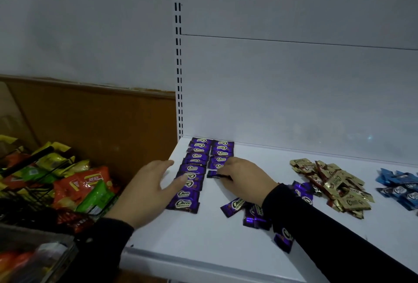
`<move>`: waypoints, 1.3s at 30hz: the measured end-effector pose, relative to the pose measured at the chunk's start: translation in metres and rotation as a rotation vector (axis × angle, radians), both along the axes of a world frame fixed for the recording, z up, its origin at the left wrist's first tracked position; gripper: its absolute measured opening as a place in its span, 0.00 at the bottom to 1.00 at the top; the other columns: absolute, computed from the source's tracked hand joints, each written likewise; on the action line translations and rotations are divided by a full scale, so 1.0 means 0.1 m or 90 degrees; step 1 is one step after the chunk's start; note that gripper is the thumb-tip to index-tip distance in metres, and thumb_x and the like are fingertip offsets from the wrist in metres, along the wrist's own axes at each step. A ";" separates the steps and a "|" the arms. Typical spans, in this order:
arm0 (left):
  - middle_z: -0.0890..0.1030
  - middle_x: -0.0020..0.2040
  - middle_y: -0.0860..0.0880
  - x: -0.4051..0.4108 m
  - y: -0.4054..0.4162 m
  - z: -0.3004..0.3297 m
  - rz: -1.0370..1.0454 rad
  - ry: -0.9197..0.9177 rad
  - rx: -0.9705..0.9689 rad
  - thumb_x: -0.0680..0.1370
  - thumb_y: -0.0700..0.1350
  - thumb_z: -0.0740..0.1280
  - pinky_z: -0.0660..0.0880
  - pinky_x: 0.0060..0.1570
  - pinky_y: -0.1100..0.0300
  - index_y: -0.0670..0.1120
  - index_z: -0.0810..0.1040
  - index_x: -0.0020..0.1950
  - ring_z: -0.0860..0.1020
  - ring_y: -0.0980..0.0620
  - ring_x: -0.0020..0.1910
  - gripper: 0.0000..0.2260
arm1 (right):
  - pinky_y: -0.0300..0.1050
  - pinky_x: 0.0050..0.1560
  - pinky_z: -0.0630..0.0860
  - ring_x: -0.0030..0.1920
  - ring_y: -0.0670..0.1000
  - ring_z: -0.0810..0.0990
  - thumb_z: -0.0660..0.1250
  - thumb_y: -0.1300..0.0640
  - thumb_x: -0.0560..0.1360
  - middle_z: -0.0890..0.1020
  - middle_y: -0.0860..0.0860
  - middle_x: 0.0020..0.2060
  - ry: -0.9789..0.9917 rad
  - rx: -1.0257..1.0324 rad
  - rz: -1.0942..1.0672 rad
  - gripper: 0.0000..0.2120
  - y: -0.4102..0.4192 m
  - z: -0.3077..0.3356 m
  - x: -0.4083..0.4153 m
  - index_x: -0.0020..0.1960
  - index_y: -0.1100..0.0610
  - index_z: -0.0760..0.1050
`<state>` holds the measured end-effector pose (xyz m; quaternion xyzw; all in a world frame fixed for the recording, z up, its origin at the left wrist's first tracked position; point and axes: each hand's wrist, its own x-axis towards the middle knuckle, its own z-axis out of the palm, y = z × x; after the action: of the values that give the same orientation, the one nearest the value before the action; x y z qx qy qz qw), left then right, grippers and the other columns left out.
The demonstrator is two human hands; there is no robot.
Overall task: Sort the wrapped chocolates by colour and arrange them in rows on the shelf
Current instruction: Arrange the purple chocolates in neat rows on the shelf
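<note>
A: Purple wrappers: two rows [200, 165] laid on the white shelf [226, 233], running from the far left corner toward the near edge. Left row longer, right row shorter.

B: Hidden or cut off?

A: Blue pile [400, 188] clipped by the right frame edge. Loose purple chocolates [255, 212] partly buried under the right forearm's black sleeve [328, 233]; count not readable. Gold pile [334, 185] in full view, between purple heap and blue pile. Print on far wrappers too small to read. Left hand slightly motion-blurred.

B: Fingers?

A: Right hand [246, 177] at the near end of the shorter row, fingers curled, pinching one purple chocolate [217, 175] by its right end. Chocolate low over the shelf, just near of the last piece in that row; touching the surface or not, cannot tell.

B: Left?

A: Left hand [150, 188] spread and relaxed, holding nothing. Fingertips over the left edge of the longer row, thumb lying across a wrapper midway down. Actual contact unclear through blur.

B: Anything else?

A: Wire basket [34, 183] of red, green and yellow snack bags at left, off the shelf, cut by the left frame edge. Slotted upright [178, 56] at the shelf's far left corner.
</note>
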<state>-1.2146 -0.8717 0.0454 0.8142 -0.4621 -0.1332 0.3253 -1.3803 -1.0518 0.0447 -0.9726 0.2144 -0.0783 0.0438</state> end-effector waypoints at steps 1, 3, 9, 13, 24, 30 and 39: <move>0.65 0.76 0.55 0.00 0.08 -0.04 -0.018 -0.040 0.042 0.74 0.70 0.60 0.74 0.61 0.61 0.54 0.62 0.79 0.66 0.57 0.71 0.37 | 0.49 0.52 0.74 0.52 0.53 0.76 0.59 0.57 0.80 0.78 0.53 0.48 -0.004 0.002 0.011 0.12 0.01 -0.01 -0.01 0.53 0.57 0.80; 0.59 0.80 0.54 0.00 0.20 -0.12 -0.052 -0.073 0.104 0.72 0.73 0.57 0.63 0.73 0.58 0.52 0.56 0.81 0.57 0.57 0.77 0.43 | 0.49 0.50 0.73 0.51 0.53 0.76 0.59 0.55 0.80 0.78 0.53 0.46 -0.012 0.010 0.009 0.12 0.02 -0.03 -0.04 0.48 0.59 0.79; 0.46 0.82 0.54 -0.06 0.31 -0.20 -0.091 -0.128 0.224 0.65 0.80 0.49 0.49 0.76 0.59 0.51 0.45 0.82 0.44 0.56 0.80 0.53 | 0.51 0.59 0.72 0.57 0.55 0.75 0.56 0.45 0.82 0.73 0.51 0.61 0.046 0.038 -0.007 0.18 0.13 -0.04 -0.13 0.61 0.56 0.76; 0.42 0.82 0.55 -0.06 0.31 -0.21 -0.101 -0.133 0.256 0.67 0.79 0.51 0.48 0.76 0.58 0.51 0.42 0.82 0.42 0.56 0.80 0.52 | 0.50 0.62 0.69 0.61 0.54 0.72 0.52 0.43 0.83 0.69 0.49 0.66 0.083 0.040 -0.022 0.22 0.19 -0.02 -0.15 0.65 0.56 0.72; 0.42 0.82 0.55 -0.03 0.30 -0.24 -0.104 -0.118 0.252 0.65 0.80 0.51 0.50 0.76 0.57 0.52 0.42 0.82 0.42 0.57 0.80 0.54 | 0.50 0.65 0.68 0.65 0.53 0.71 0.52 0.41 0.82 0.68 0.50 0.67 0.075 0.061 -0.032 0.24 0.18 -0.05 -0.13 0.70 0.56 0.69; 0.42 0.82 0.56 -0.02 0.31 -0.23 -0.105 -0.101 0.237 0.59 0.84 0.47 0.50 0.77 0.56 0.52 0.42 0.82 0.42 0.57 0.80 0.59 | 0.51 0.65 0.69 0.64 0.54 0.71 0.52 0.41 0.82 0.69 0.50 0.67 0.086 0.058 -0.040 0.24 0.17 -0.05 -0.11 0.67 0.56 0.71; 0.47 0.82 0.54 -0.07 0.30 -0.13 -0.099 -0.131 0.195 0.60 0.84 0.45 0.53 0.75 0.59 0.51 0.47 0.82 0.45 0.56 0.80 0.58 | 0.39 0.63 0.67 0.63 0.49 0.74 0.57 0.43 0.82 0.73 0.49 0.64 -0.098 0.075 -0.060 0.21 0.11 0.07 -0.37 0.66 0.54 0.75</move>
<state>-1.2216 -0.8418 0.0322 0.8253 -0.5287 -0.1431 0.1372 -1.4173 -1.0404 0.0522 -0.9481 0.2605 -0.1422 0.1138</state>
